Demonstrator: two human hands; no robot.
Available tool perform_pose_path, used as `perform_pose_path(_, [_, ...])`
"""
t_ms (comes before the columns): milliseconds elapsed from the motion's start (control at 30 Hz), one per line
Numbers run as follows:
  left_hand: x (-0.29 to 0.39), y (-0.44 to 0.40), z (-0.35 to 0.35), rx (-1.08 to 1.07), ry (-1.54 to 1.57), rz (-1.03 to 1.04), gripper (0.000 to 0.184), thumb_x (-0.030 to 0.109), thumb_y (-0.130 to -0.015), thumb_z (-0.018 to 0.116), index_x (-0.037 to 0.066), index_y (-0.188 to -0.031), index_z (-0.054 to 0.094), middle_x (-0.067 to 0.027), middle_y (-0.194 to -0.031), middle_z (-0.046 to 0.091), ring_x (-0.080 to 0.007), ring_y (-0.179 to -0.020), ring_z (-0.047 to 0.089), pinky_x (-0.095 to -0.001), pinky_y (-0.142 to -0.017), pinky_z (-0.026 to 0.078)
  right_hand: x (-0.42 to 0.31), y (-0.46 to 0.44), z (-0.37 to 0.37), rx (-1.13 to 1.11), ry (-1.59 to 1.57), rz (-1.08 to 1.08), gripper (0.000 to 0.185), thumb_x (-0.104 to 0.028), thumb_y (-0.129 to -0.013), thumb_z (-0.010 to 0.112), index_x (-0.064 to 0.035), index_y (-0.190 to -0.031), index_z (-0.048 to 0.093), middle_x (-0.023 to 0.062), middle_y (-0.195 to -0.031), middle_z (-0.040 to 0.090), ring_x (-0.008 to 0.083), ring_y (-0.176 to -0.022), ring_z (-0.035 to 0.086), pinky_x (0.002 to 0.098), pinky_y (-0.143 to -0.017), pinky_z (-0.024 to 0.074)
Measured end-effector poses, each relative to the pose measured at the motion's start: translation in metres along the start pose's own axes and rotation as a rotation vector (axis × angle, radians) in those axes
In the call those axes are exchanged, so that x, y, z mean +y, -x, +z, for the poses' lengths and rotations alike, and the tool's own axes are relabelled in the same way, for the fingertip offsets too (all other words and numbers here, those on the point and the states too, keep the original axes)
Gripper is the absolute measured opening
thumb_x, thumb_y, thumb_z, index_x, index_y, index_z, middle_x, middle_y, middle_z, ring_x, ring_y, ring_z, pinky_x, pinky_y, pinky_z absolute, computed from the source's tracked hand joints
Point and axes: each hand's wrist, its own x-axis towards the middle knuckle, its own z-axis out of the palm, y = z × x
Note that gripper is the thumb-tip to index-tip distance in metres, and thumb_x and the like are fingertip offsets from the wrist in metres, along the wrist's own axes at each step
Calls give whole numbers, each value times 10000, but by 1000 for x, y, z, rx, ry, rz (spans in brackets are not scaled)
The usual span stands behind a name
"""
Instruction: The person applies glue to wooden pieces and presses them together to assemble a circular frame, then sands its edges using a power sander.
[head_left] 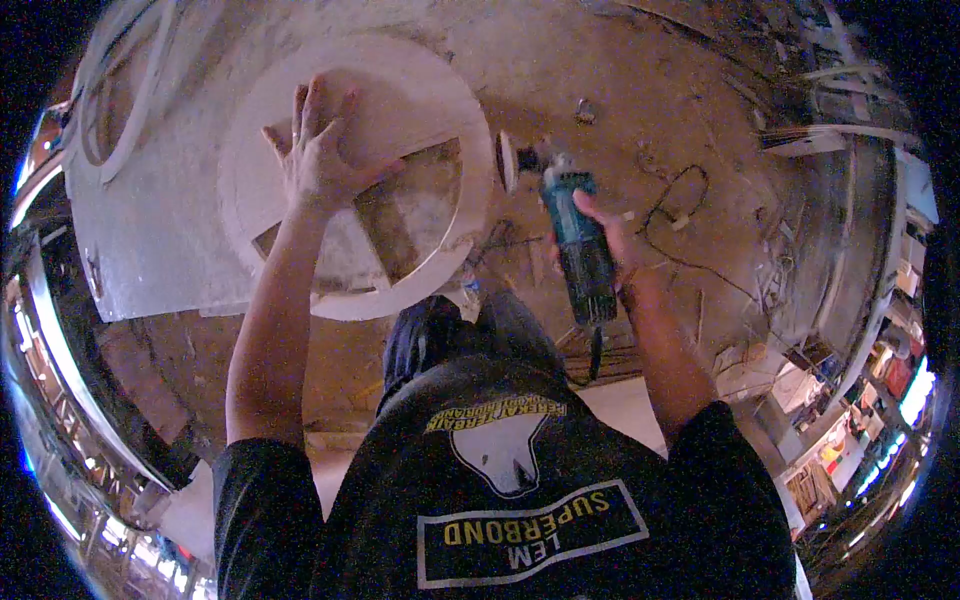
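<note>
My right hand is wrapped around the body of a teal and black angle grinder. The grinder's disc stands on edge close to the right rim of a round, pale wooden piece; whether it touches cannot be made out. My left hand lies with fingers spread on the upper part of that round piece. Its lower part has openings between a curved rim and inner bars. Underneath lies a large pale sheet.
A dark cord loops across the dusty floor right of the grinder. A small metal-looking object lies beyond it. Pale curved strips rest at upper left, and wood pieces at upper right.
</note>
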Motion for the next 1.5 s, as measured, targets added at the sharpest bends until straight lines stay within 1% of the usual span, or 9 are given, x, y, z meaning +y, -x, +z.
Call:
perform_pose_path(200, [-3, 0, 5, -12, -72, 9, 1157, 802, -568, 811, 343, -1565, 446, -68, -1737, 148, -284, -1604, 98, -770, -1173, 34, -41, -7, 13, -17, 30, 50, 580, -557, -952, 658, -48, -1218, 577, 119, -920, 716, 236, -728, 724, 372, -641, 622])
perform_pose_path(467, [-2, -3, 3, -28, -80, -6, 1191, 828, -577, 785, 355, -1595, 384, -99, -1737, 127, -295, -1606, 76, -764, -1177, 34, -25, 1, 17, 22, 101, -24, 552, -513, -932, 694, -40, -1199, 595, 100, -939, 717, 220, -734, 717, 367, -654, 619])
perform_pose_path(733, [-2, -1, 6, -4, -53, 21, 1172, 779, -596, 812, 376, -1600, 363, -95, -1738, 122, -295, -1606, 73, -766, -1175, 49, -17, 7, 25, 90, 151, -86, 514, -505, -921, 705, -57, -1158, 620, 122, -921, 723, 233, -698, 713, 370, -631, 616])
perform_pose_path(867, [10, -1, -13, -51, -59, -21, 1153, 724, -593, 850, 370, -1590, 390, -91, -1738, 126, -295, -1606, 72, -767, -1175, 46, -3, 10, 20, 84, 89, 19, 521, -509, -918, 711, -60, -1166, 618, 119, -910, 719, 233, -703, 714, 368, -625, 611])
perform_pose_path(967, [-9, 0, 9, 39, 111, 63, 1141, 703, -578, 869, 379, -1574, 418, -85, -1735, 145, -297, -1605, 78, -755, -1185, 44, 11, 13, 17, 36, 33, 41, 544, -523, -909, 719, -62, -1175, 611, 118, -885, 705, 233, -706, 712, 372, -625, 611])
perform_pose_path(1133, [7, -2, -10, -54, -12, -7, 1148, 745, -571, 851, 369, -1571, 429, -85, -1730, 172, -314, -1602, 94, -730, -1199, 46, 29, 11, 6, -101, -51, -69, 563, -533, -921, 710, -64, -1212, 599, 121, -902, 695, 232, -736, 713, 375, -656, 615])
perform_pose_path(1233, [8, -1, -12, -59, -23, 2, 1172, 784, -568, 826, 359, -1580, 416, -93, -1730, 172, -324, -1600, 102, -736, -1192, 30, 7, 13, 13, 69, -45, -26, 558, -524, -945, 682, -67, -1252, 594, 116, -923, 698, 229, -764, 716, 382, -674, 614])
perform_pose_path(1433, [-3, -2, 3, -26, -51, 38, 1203, 819, -554, 806, 355, -1587, 402, -104, -1728, 174, -331, -1598, 107, -757, -1175, 3, -19, -7, 8, -16, 169, -60, 584, -529, -959, 653, -56, -1295, 593, 131, -936, 708, 240, -742, 718, 399, -660, 617])
perform_pose_path(1500, [-4, -1, 6, -3, -61, 43, 1208, 819, -551, 808, 352, -1588, 400, -106, -1727, 175, -336, -1597, 107, -758, -1175, 6, -4, -2, 7, -4, 60, 67, 586, -514, -952, 666, -57, -1309, 585, 130, -940, 708, 244, -754, 718, 397, -676, 618])
